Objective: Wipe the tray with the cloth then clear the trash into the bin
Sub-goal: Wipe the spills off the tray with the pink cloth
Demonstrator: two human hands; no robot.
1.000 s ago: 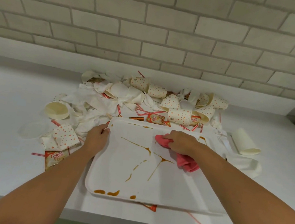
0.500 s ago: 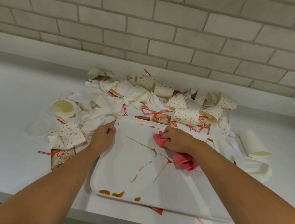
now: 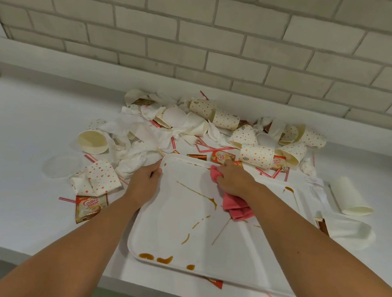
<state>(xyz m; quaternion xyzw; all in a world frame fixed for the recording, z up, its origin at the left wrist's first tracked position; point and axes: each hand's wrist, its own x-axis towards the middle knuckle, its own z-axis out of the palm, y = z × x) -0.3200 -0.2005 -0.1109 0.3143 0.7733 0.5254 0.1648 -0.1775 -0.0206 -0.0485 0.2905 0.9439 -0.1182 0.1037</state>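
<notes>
A white tray (image 3: 164,239) lies on the counter in front of me, streaked with brown sauce lines and several drips along its near rim. My left hand (image 3: 143,182) grips the tray's far left corner. My right hand (image 3: 234,180) presses a pink cloth (image 3: 236,205) onto the tray close to its far rim, the cloth trailing toward me under the wrist. Trash is heaped behind and left of the tray: dotted paper cups (image 3: 255,155), crumpled napkins (image 3: 137,147), striped straws and creamer sachets (image 3: 89,206). No bin is in view.
A plain white cup (image 3: 349,196) lies on its side right of the tray, with a plastic fork (image 3: 313,182) and a crushed white cup (image 3: 352,232) nearby. A clear lid (image 3: 61,166) sits at left. A brick wall backs the counter. The counter's front edge is just below the tray.
My right hand has pushed the cloth away from me, from the tray's middle up to its far rim. My left hand keeps its hold on the corner.
</notes>
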